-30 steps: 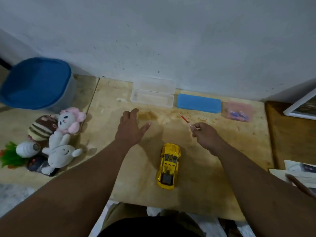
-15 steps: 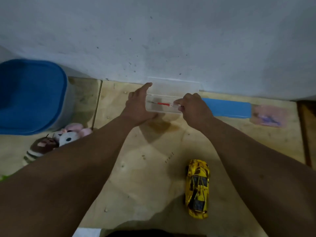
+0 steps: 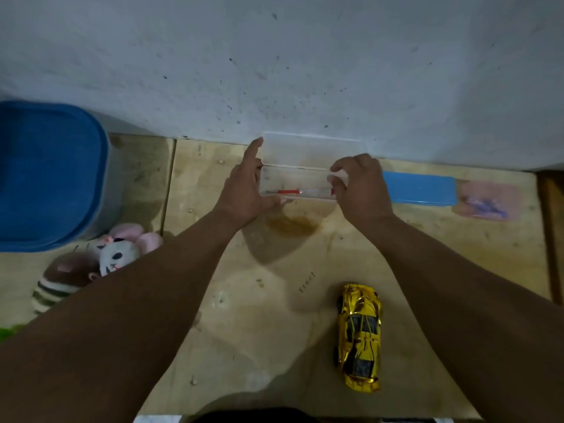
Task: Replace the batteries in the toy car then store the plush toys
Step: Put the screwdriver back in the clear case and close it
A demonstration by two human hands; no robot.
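Observation:
A clear plastic case (image 3: 294,180) stands open against the wall, its lid leaning back. A red-handled screwdriver (image 3: 288,192) lies inside it. My left hand (image 3: 244,190) grips the case's left end, with the index finger raised along the lid. My right hand (image 3: 360,184) pinches the case's right end. The yellow toy car (image 3: 360,337) rests on its wheels on the plywood board, near me and to the right. A pink-eared white plush (image 3: 122,251) and a striped brown plush (image 3: 61,279) lie at the left, partly hidden by my left forearm.
A blue-lidded storage bin (image 3: 48,175) stands at the far left. A closed blue case (image 3: 419,187) and a pink bag of small items (image 3: 485,201) lie along the wall to the right. A brown stain (image 3: 290,224) marks the board.
One second ago my right hand held the screwdriver above the board. It then laid the tool in the clear case, and now both hands hold the case's ends. My view moved closer.

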